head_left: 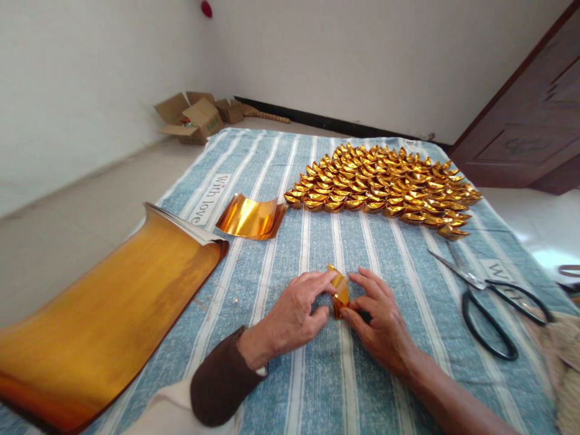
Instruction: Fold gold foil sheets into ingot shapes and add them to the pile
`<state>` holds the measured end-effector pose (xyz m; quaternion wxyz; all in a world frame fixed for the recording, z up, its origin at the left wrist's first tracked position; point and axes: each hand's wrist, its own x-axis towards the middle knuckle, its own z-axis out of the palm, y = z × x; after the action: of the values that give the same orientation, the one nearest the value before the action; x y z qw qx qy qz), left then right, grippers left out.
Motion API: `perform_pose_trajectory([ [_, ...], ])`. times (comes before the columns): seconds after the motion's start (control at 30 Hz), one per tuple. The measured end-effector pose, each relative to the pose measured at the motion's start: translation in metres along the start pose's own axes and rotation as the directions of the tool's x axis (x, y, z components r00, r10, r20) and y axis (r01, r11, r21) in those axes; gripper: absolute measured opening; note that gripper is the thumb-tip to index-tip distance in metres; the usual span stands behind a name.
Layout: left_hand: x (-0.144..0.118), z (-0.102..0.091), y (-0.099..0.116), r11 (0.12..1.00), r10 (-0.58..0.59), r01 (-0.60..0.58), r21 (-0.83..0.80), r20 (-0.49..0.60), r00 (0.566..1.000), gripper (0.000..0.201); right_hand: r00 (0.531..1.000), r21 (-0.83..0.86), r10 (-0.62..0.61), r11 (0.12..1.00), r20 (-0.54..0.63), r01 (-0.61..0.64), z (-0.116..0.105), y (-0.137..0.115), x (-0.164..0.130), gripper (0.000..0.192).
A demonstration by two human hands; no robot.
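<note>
A small folded strip of shiny gold foil paper (340, 294) lies on the striped cloth between my hands. My left hand (299, 311) comes from the left, its index finger pressing on the strip's upper part and its thumb near the left edge. My right hand (380, 311) pinches the strip's lower right corner with thumb and index finger, the other fingers curved beside it. Farther back stand many folded gold paper ingots (380, 181) in close rows. Curved cut sheets of gold foil paper (249, 216) rest behind my left hand.
A large stack of gold paper sheets (113, 308) covers the table's left side. Scissors with black handles (480, 284) lie at right, blades partly apart. The table wears a blue-and-white striped cloth (254, 151). Open cardboard boxes (194, 121) sit on the floor beyond; a brown door (521, 115) stands at right.
</note>
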<state>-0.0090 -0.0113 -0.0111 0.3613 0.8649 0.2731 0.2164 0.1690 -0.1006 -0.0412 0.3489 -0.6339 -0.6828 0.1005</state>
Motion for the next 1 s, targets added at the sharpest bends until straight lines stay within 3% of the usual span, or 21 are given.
perform_pose_trajectory([
  [0.1,0.000,0.000,0.002,1.000,-0.016,0.016,-0.001,-0.019,1.000,0.053,1.000,0.000,0.004,1.000,-0.004,-0.004,0.001,-0.001,0.000,0.021],
  [0.3,0.000,0.007,0.002,0.999,-0.035,0.035,0.004,-0.089,0.995,0.029,1.000,-0.004,-0.005,1.000,-0.017,0.005,0.001,-0.003,0.001,0.022],
  [0.53,0.001,0.012,0.000,0.999,-0.023,0.027,0.038,-0.117,0.993,0.043,1.000,-0.024,-0.007,1.000,-0.018,0.007,0.002,-0.004,0.002,0.022],
  [1.0,0.000,0.016,0.001,0.998,-0.027,0.034,0.048,-0.149,0.988,0.044,0.999,-0.039,-0.032,0.999,-0.027,0.031,0.003,-0.003,0.001,0.018],
])
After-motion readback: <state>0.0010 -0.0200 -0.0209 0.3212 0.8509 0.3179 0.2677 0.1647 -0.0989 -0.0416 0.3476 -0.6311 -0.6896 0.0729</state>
